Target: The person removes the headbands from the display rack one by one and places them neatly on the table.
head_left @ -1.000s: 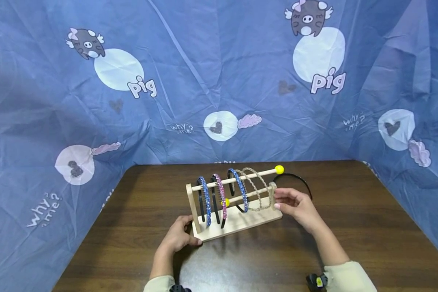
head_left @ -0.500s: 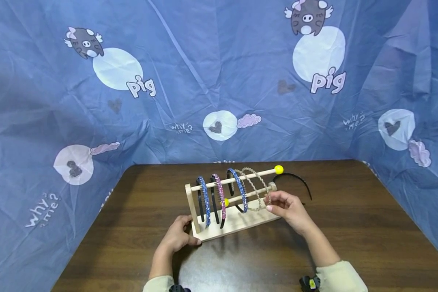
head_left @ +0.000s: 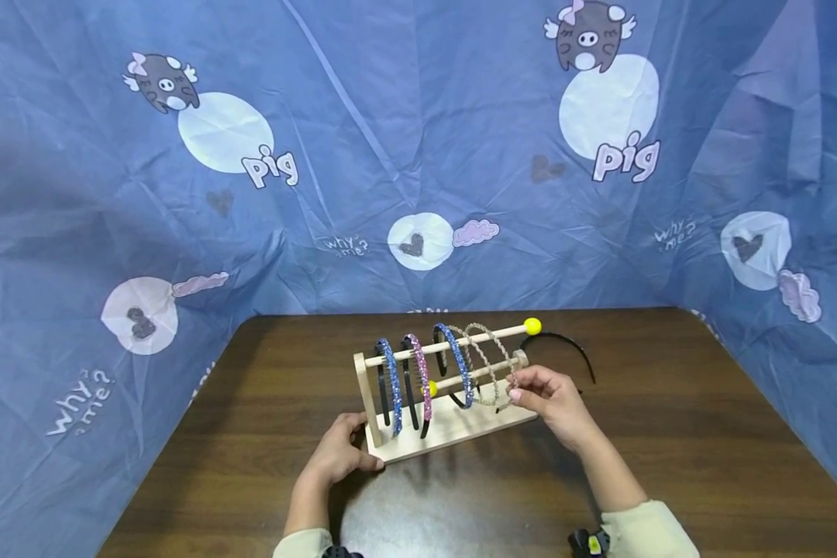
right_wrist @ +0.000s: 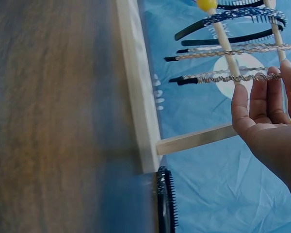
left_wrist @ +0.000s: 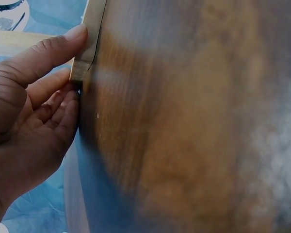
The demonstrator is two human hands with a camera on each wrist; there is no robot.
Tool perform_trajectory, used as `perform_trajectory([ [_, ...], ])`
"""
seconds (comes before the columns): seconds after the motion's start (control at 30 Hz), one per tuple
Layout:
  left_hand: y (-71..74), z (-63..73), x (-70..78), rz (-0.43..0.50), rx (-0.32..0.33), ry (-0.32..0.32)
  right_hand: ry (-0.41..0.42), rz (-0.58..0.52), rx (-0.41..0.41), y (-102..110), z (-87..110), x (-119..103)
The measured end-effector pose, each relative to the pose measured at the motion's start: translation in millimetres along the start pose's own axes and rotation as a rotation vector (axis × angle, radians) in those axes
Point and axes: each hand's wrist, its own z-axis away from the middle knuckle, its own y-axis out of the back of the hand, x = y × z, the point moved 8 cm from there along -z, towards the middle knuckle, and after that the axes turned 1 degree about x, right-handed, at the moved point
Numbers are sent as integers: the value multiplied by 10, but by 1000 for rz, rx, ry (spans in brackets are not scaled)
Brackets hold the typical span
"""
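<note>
A wooden headband stand (head_left: pixel 406 443) rests on the table, two rods reaching between its uprights. My left hand (head_left: pixel 338 451) grips the base's near left corner; in the left wrist view the thumb lies on the wood (left_wrist: pixel 89 36). At the other end, my right hand (head_left: pixel 554 403) pinches the rightmost beige braided headband (right_wrist: pixel 213 79), which hangs round the rods. Another braided headband (right_wrist: pixel 203 54) hangs beside it. Further left along the stand are a blue glittery headband (head_left: pixel 459 364), a pink one (head_left: pixel 421 364) and a second blue one (head_left: pixel 393 380).
A black headband (head_left: pixel 573 339) lies on the brown table (head_left: pixel 683 411), behind the right hand. Yellow balls cap the rod ends, one high at the right (head_left: pixel 532 326). Blue printed cloth (head_left: pixel 418 155) hangs behind the table.
My right hand has moved left from the stand's right upright to the rightmost braided headband and taken hold of it. That headband has shifted slightly. The left hand has stayed on the base.
</note>
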Motion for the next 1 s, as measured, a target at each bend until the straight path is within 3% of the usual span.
perform_trajectory([
  [0.33,-16,6,-2,22,-4,13,34,-92,52,43,-70,-187],
  [0.73,8,-14,0,8,-6,8,112,-73,120,150,-158,-434],
  [1.0,0,-9,-14,-5,-7,12,159,-145,139,194,-156,-556],
])
